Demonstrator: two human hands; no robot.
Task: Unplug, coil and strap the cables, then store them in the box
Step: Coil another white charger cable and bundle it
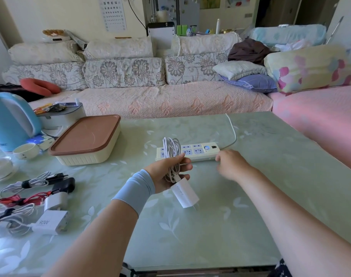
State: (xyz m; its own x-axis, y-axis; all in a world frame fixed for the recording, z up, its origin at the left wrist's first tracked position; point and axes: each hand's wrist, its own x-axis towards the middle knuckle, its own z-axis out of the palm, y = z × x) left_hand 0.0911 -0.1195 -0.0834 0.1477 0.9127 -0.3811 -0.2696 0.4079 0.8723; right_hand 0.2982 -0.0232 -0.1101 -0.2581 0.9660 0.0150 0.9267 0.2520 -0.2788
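The left hand point(166, 172) is closed round the middle of a coiled white cable point(171, 150), palm turned up and to the right, with the thumb across the front of the strands. The loops stand up out of the fist, and a white charger point(185, 193) hangs from the lower end, tilted just above the table point(250, 196). A pale blue wristband point(135, 191) covers that wrist, and the forearm reaches in from the lower left.

The right hand point(228, 162) is held out level with the back of the hand upward, knuckles just beside the near right end of a cream power strip point(198, 151). It is blurred, so I cannot tell whether its fingers are curled or hold anything. The bare forearm runs in from the lower right corner.

The power strip lies flat behind both hands, with its white cord point(232, 132) curving away toward the sofa point(170, 100).

The box point(86, 138), cream with a brown lid on it, sits to the left of the strip, well apart from the hands. Near the left edge lie three strapped bundles: a white cable with a black plug point(28, 183), a red cable point(20, 200), and a white cable with a charger marked 90W point(50, 222). A blue kettle point(10, 120) and a small bowl point(25, 150) stand beyond them.
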